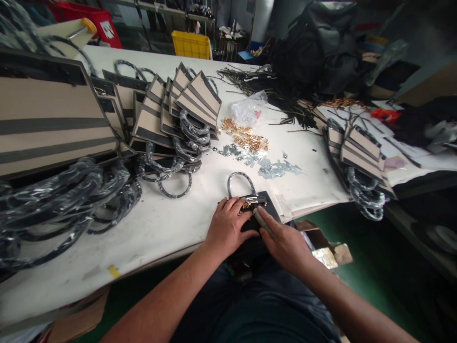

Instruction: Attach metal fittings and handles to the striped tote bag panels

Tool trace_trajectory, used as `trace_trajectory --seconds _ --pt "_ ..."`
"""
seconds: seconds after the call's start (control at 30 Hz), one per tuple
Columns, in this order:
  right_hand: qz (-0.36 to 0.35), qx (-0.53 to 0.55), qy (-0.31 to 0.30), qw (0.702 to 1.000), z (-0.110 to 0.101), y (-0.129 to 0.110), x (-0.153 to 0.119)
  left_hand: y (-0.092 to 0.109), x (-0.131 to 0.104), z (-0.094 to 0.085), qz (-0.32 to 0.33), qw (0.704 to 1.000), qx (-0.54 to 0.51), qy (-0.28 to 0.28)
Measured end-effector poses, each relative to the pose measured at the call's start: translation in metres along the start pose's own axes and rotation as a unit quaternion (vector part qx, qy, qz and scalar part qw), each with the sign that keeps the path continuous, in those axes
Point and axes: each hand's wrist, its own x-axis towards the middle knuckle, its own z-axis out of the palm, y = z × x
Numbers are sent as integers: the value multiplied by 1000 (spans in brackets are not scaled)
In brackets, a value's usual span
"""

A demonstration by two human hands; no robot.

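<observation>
A small black handbag panel (268, 197) with a wrapped loop handle (241, 174) lies at the table's front edge. On its upper part sits a gold-coloured metal clasp (254, 201). My left hand (225, 224) holds the panel down from the left, fingers bent over it beside the clasp and thumb across its lower part. From the right, my right hand (285, 243) is closed round a greyish, rod-like tool handle (263, 220), its front end close below the clasp. The tool's tip cannot be made out.
Gold-coloured fittings (246, 136) and flat metal plates (274, 166) lie beyond the panel. Stacked bag panels with plastic-wrapped handles (153, 114) fill the left; more panels (360, 147) stand at the right. Dark strips (250, 81) lie farther back. An open carton (326, 255) is below the edge.
</observation>
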Motion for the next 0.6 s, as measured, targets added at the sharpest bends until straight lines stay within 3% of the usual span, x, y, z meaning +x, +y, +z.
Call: trace_trajectory --seconds 0.17,0.6 --pt "5 39 10 999 3 -7 -3 1 0 0 1 1000 0 -5" --pt "50 -43 -15 998 1 -14 0 -2 0 0 9 1000 -1 -10"
